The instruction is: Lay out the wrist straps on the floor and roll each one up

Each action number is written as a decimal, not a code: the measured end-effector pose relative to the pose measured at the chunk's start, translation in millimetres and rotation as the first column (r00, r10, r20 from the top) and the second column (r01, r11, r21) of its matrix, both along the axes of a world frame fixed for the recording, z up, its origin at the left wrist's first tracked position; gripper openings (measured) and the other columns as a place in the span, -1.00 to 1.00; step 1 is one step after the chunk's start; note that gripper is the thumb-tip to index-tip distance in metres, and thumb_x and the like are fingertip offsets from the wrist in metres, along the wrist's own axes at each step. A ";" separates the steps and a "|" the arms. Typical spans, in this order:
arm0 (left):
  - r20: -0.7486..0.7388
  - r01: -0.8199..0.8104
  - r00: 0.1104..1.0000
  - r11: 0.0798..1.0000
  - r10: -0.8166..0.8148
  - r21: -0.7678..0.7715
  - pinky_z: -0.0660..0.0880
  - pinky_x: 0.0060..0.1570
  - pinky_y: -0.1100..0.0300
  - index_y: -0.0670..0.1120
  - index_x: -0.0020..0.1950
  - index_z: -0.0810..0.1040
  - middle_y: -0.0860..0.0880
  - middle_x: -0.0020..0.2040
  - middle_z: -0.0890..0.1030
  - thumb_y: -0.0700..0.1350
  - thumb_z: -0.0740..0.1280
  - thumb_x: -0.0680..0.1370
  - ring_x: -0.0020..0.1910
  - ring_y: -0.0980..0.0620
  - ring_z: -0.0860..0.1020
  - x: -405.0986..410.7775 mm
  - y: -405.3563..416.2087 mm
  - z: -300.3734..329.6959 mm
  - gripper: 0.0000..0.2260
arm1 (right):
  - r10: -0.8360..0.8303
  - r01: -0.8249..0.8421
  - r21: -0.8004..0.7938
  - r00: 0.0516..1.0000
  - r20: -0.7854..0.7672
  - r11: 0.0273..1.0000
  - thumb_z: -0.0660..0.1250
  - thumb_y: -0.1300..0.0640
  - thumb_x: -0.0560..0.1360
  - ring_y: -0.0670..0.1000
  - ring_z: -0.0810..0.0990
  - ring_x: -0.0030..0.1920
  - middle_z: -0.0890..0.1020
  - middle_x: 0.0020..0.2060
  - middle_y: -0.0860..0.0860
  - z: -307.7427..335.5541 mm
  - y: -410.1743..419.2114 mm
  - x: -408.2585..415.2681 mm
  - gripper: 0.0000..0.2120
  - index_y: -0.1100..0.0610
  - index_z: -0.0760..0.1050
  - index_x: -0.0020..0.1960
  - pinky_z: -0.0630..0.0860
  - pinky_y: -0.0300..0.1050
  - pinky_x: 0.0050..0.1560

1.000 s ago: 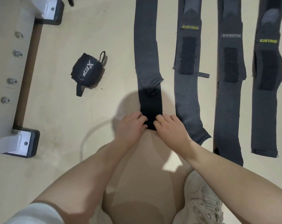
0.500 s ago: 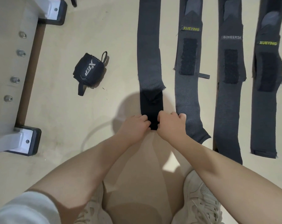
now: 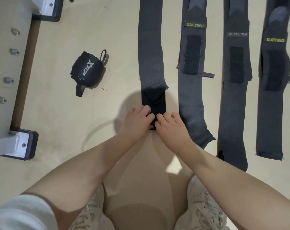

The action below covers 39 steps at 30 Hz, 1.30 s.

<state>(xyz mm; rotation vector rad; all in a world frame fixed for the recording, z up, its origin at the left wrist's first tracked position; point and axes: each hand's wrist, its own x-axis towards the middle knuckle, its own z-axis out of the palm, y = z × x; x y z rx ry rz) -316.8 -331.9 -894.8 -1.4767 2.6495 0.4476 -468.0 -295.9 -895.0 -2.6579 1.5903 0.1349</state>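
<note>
While both hands, left hand [image 3: 137, 122] and right hand [image 3: 170, 128], pinch the leftmost strap [image 3: 151, 52] at its near end on the floor [image 3: 61, 113], fingers curled, the rolled strap [image 3: 86, 70] sits left of it.

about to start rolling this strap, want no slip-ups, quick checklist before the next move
1. Left hand on the strap's near end: ok.
2. Right hand on the same end: ok.
3. Strap being rolled lies straight ahead: ok.
4. First fold tight and square: cannot tell, fingers cover it.
5. Neighbouring XUEYING strap clear of the roll path: ok, apart.
6. Rolled XEP strap out of the way: ok.
</note>
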 end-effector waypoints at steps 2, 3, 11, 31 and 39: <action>-0.054 0.030 0.998 0.999 -0.030 -0.012 0.24 -0.12 0.15 -0.13 -0.28 0.55 -0.07 -0.22 0.56 -0.11 0.60 0.19 -0.08 -0.04 0.40 2.1 1.8 -5.4 -0.72 | -0.046 0.046 0.000 0.998 0.035 0.999 0.02 0.33 0.35 0.07 0.42 -0.39 0.45 -0.38 0.03 2.3 -1.3 0.7 -0.73 0.13 0.44 -0.37 0.20 -0.08 -0.18; -0.068 0.033 0.997 0.999 -0.032 0.005 0.28 -0.10 0.14 -0.13 -0.28 0.56 -0.06 -0.22 0.57 -0.12 0.60 0.20 -0.07 -0.05 0.46 3.6 2.2 -7.5 -0.74 | -0.082 0.081 0.015 0.995 0.059 0.997 0.04 0.34 0.32 0.07 0.42 -0.42 0.45 -0.39 0.04 1.1 -1.8 0.9 -0.74 0.13 0.44 -0.38 0.18 -0.08 -0.19; -0.148 -0.072 0.983 0.976 0.104 0.204 0.39 -0.14 0.14 -0.11 0.19 0.51 -0.04 0.05 0.56 0.00 0.29 0.56 0.01 -0.05 0.52 11.4 -0.2 -6.1 -0.73 | -0.331 0.297 0.475 0.943 -0.011 0.829 0.11 0.11 0.61 0.07 0.51 0.06 0.54 0.04 0.00 10.4 -31.1 -1.2 -0.78 0.05 0.47 0.17 0.22 -0.04 0.06; -0.097 -0.335 0.931 0.928 0.353 0.162 0.30 0.06 0.12 -0.12 0.35 0.33 -0.07 0.29 0.38 -0.20 0.28 0.53 0.18 -0.09 0.41 -20.0 -19.0 10.4 -0.61 | -0.134 0.133 0.031 0.991 0.017 0.991 0.00 0.31 0.33 0.09 0.49 -0.36 0.54 -0.32 0.04 4.6 -27.8 0.7 -0.71 0.13 0.48 -0.32 0.18 -0.08 -0.22; -0.180 0.094 0.982 0.967 -0.052 0.237 0.46 0.00 0.02 -0.19 0.13 0.62 -0.18 0.07 0.59 -0.24 0.17 0.52 0.00 -0.21 0.54 -5.7 -59.1 -0.1 -0.70 | -0.330 0.301 0.341 0.943 0.030 0.891 0.06 0.26 0.58 0.11 0.44 0.10 0.57 0.05 0.00 6.2 -42.5 -2.6 -0.69 0.06 0.37 0.26 0.22 -0.07 0.04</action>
